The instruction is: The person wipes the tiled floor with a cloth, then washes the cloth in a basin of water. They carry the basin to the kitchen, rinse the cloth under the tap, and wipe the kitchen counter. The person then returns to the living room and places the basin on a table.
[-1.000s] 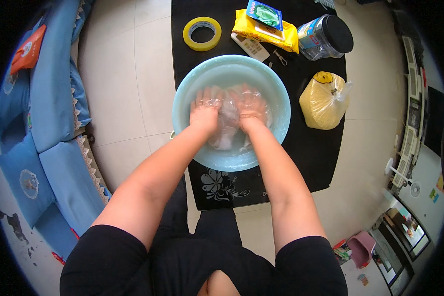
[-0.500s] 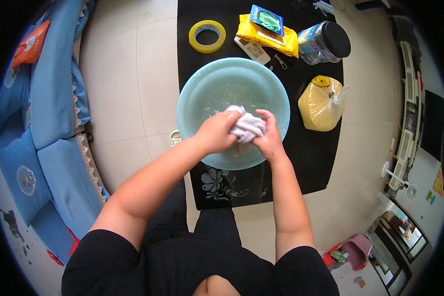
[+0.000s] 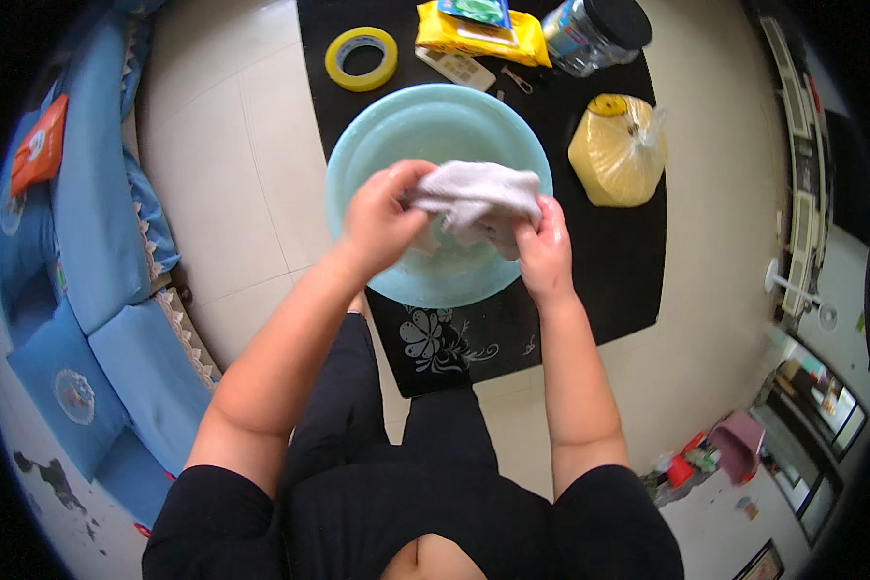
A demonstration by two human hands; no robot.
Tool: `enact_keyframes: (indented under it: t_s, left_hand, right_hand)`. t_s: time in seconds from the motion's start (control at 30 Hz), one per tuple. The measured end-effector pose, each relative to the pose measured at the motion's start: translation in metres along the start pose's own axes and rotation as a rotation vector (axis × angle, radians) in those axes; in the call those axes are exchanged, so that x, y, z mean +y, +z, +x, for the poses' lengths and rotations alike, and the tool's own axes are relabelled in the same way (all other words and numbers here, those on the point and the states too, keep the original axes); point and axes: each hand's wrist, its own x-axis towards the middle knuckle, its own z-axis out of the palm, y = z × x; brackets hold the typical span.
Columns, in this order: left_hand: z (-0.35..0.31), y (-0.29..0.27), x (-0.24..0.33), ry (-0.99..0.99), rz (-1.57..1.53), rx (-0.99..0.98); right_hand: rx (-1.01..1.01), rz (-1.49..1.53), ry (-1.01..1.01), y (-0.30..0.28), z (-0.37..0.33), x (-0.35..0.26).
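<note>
A damp-looking white cloth [image 3: 483,198] is stretched between my two hands, over the light blue plastic basin [image 3: 435,101]. My left hand [image 3: 382,217] is closed on the cloth's left end, fingers and thumb pinching it. At the other end, my right hand [image 3: 547,251] grips the edge with the thumb on top. The cloth's middle sags in loose folds. Water in the basin is partly hidden behind the cloth and hands.
The basin stands on a black table [image 3: 609,271] with a floral print. Around it are yellow tape [image 3: 387,63], a yellow packet [image 3: 445,37], a white remote-like item [image 3: 459,70], a dark-lidded jar [image 3: 585,39] and a bag of yellow grain [image 3: 609,159]. A blue sofa [image 3: 97,213] is at left.
My hands have moved apart, opening the bunched cloth into a stretched piece between them. The whole view has shifted, so the table and basin appear higher and further left.
</note>
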Motion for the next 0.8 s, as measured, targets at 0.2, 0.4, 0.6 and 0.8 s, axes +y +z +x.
enact_keyframes:
  t_s: [0.2, 0.4, 0.6, 0.8]
  left_hand:
    - [0.020, -0.003, -0.027, 0.059, 0.477, 0.049]
    - [0.006, 0.021, -0.068, 0.094, 0.881, 0.130]
    - [0.002, 0.044, -0.096, -0.061, 1.019, -0.141]
    - [0.010, 0.037, -0.105, -0.077, 1.150, -0.368]
  right_hand:
    - [0.147, -0.363, 0.076, 0.019, 0.030, 0.026]
    - [0.188, -0.894, -0.359, 0.023, 0.045, 0.073]
    - [-0.055, -1.164, -0.307, 0.052, 0.047, 0.083]
    - [-0.307, -1.295, -0.165, 0.049, 0.068, 0.095]
